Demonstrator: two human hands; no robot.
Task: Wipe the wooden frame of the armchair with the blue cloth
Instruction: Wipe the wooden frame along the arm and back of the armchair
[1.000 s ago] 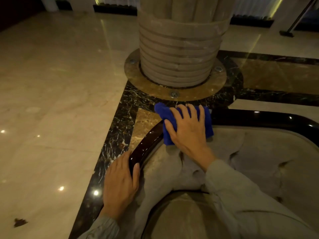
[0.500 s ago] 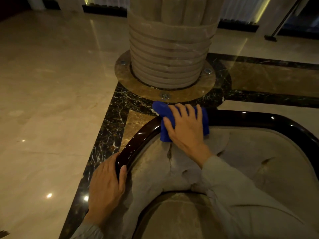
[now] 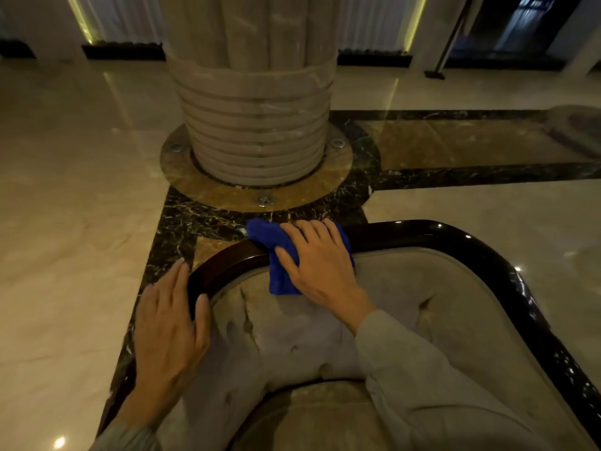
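Nearest to us, our two grey sleeves reach forward over the armchair's tufted beige upholstery. Our left hand rests on the left curve of the dark glossy wooden frame, palm down, wrist low, the fingers lying close together along the outer side of the rail and the thumb hooked over its inner edge, so the rail sits lightly clasped between them. Our right forearm angles in from the lower right, across the padded back, to our right hand. That hand lies flat and pressed down on the blue cloth, its fingers slightly spread and pointing away from us, the thumb splayed to the left over the fabric. The cloth is draped over the top rail of the frame near its left corner; one bunched end sticks out beyond the rail on the far side, and the other hangs down onto the upholstery. Past the chair, the polished marble floor carries a dark veined band, and a ribbed stone column stands on a round base.
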